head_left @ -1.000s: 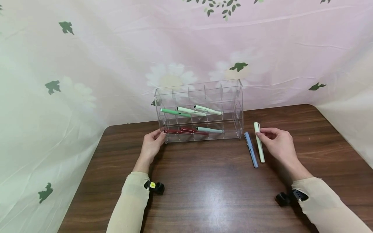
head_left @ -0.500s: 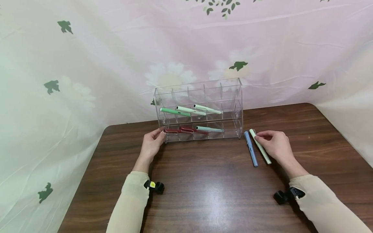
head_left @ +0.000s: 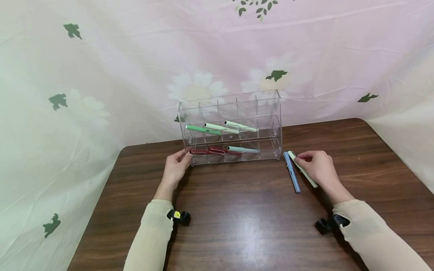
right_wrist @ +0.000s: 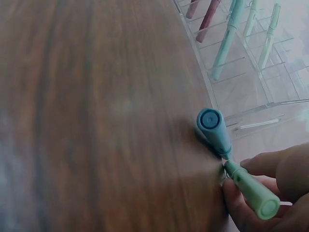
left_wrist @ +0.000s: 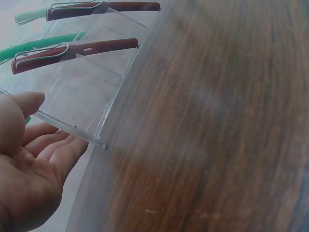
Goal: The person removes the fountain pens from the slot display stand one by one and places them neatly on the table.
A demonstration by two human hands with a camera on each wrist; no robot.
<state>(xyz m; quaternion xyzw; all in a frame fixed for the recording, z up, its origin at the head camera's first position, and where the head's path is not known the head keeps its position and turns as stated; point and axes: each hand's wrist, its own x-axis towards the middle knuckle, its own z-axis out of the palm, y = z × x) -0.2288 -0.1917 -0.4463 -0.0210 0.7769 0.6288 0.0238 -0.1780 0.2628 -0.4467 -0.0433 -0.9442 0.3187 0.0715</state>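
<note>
A clear acrylic pen rack (head_left: 230,128) stands at the back of the brown table (head_left: 237,218). Its middle tier holds three green pens (head_left: 220,128); its lowest tier holds two dark red pens (head_left: 207,151) and a teal pen (head_left: 242,149). My left hand (head_left: 175,165) rests with straight fingers against the rack's left end (left_wrist: 72,130). My right hand (head_left: 317,165) pinches a pale green pen (head_left: 303,170), tilted with its far end toward the rack. Beside it a blue pen (head_left: 291,172) lies on the table; in the right wrist view the blue pen (right_wrist: 215,130) touches the pale green pen (right_wrist: 251,191).
A floral pink and cream cloth (head_left: 101,67) hangs behind and around the table. The table's rounded corners show at the back left (head_left: 123,150) and back right (head_left: 364,124). Bare wood lies in front of the rack.
My right hand has turned the pale green pen so its far end swings left toward the blue pen and lifted its near end. The left hand has stayed at the rack.
</note>
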